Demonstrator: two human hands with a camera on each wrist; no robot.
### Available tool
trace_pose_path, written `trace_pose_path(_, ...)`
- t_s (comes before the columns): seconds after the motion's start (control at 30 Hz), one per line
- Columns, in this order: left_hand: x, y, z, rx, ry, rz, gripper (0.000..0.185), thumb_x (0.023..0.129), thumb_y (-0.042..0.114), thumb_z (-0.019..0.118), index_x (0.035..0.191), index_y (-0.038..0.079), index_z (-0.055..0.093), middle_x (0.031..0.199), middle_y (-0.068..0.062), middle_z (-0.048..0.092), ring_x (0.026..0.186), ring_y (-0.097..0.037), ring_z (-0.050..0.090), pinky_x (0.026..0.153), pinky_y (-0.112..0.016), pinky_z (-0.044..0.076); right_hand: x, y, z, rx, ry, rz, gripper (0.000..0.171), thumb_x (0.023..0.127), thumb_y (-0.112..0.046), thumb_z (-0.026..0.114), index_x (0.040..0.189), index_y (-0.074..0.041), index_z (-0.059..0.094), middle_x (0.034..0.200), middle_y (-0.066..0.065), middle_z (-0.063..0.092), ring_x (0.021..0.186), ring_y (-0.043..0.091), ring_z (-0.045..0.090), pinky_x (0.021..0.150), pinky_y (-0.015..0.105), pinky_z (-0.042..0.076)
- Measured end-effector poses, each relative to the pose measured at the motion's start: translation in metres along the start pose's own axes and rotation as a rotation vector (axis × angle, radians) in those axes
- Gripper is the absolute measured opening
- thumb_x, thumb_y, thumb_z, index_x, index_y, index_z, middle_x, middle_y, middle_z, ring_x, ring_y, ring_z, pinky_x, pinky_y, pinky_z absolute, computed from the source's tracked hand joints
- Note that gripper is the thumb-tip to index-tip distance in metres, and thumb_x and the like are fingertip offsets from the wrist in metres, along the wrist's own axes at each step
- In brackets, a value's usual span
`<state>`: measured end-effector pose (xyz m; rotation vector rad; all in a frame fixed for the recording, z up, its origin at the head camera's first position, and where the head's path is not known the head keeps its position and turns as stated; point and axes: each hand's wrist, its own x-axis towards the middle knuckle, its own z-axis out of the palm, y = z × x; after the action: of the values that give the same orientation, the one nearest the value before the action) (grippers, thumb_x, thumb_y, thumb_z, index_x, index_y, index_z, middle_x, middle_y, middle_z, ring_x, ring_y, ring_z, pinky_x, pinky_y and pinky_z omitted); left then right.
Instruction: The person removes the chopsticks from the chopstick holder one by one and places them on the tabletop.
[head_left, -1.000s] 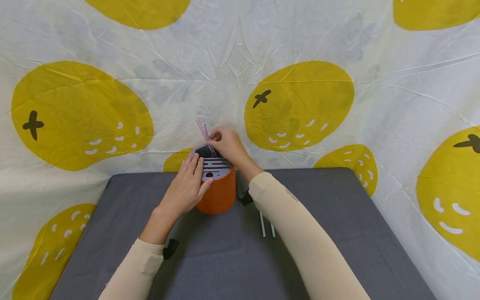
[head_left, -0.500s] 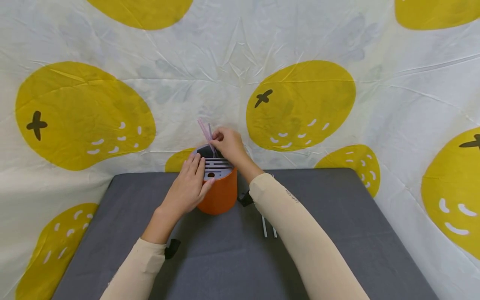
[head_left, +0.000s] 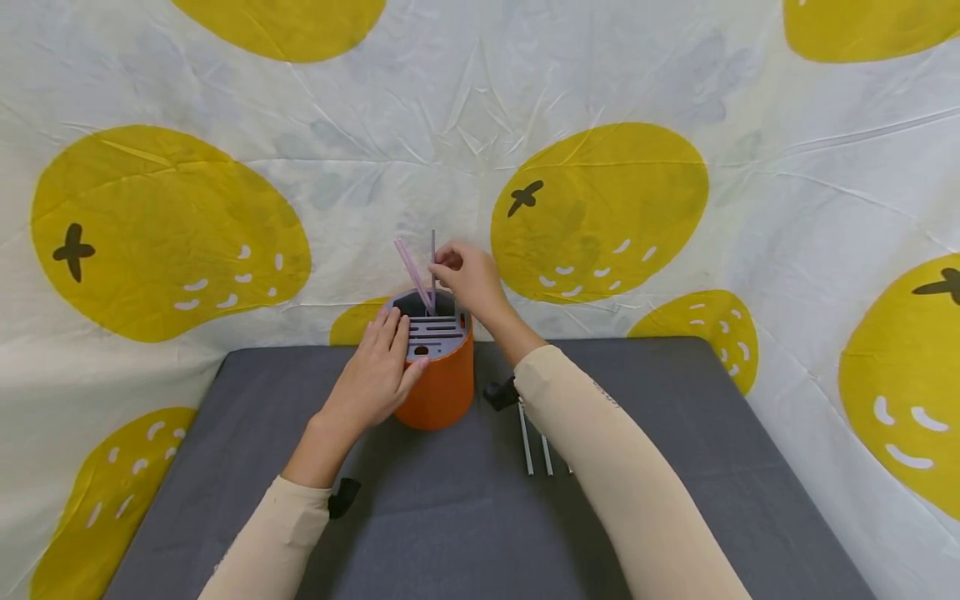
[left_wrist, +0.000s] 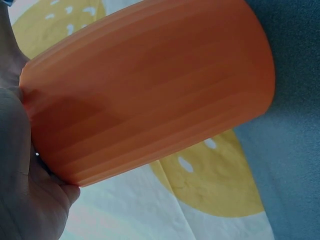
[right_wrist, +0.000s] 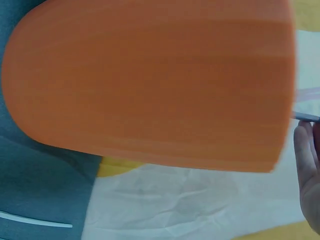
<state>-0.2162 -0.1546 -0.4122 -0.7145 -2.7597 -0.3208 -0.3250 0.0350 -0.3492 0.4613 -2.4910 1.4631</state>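
Observation:
An orange knife block (head_left: 437, 398) with a grey slotted top (head_left: 444, 345) stands upright at the back of the table. My left hand (head_left: 369, 377) rests on its left rim, fingers stretched over the top and thumb along the near edge. Above the open rear compartment, my right hand (head_left: 468, 279) pinches a thin purple-grey straw (head_left: 432, 242) between thumb and fingers. The straw stands nearly vertical, its lower end inside the compartment. Beside it a pink straw (head_left: 408, 262) leans left out of the same compartment. The right wrist view catches my right fingertips (right_wrist: 303, 131) just beyond the rim.
Several thin pale rods (head_left: 526, 442) lie on the dark grey tablecloth (head_left: 450, 525) right of the block, partly under my right forearm. A white curtain with yellow fruit prints (head_left: 600, 212) hangs close behind the table.
My right hand has shifted slightly right and up, bringing the purple-grey straw from a leftward lean to nearly vertical, apart from the pink one. The left hand stays on the block.

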Motion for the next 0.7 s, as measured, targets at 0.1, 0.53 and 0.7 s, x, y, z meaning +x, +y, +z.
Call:
trace_pose_path(0.1,0.000,0.001,0.000,0.000,-0.008,-0.005,0.074,0.109,0.043,0.044,0.156,-0.012,0.031,0.165,-0.031,0.026,0.157,-0.047,0.018,0.127,-0.059,0.019,0.002,-0.004,-0.009,0.103,0.015,-0.015,0.009,0.098,-0.013,0.073,0.101,-0.005,0.069,0.096,0.011,0.072,0.086,0.023,0.073,0.080,0.029,0.063)
trace_pose_path(0.53,0.004,0.000,0.000,-0.018,-0.032,-0.016,0.074,0.110,0.044,0.042,0.158,-0.010,0.028,0.168,-0.029,0.022,0.158,-0.045,0.014,0.129,-0.057,0.014,0.006,-0.021,-0.049,0.405,0.136,-0.142,0.015,0.094,0.000,0.073,0.102,0.010,0.065,0.092,0.013,0.068,0.079,0.018,0.071,0.077,0.031,0.064)
trace_pose_path(0.7,0.004,0.000,-0.001,-0.020,-0.043,-0.019,0.074,0.110,0.044,0.042,0.158,-0.011,0.027,0.168,-0.029,0.021,0.159,-0.045,0.013,0.129,-0.058,0.014,0.002,-0.026,-0.070,0.495,0.184,-0.151,0.014,0.095,0.003,0.071,0.103,0.010,0.064,0.091,0.008,0.067,0.080,0.018,0.071,0.077,0.031,0.064)
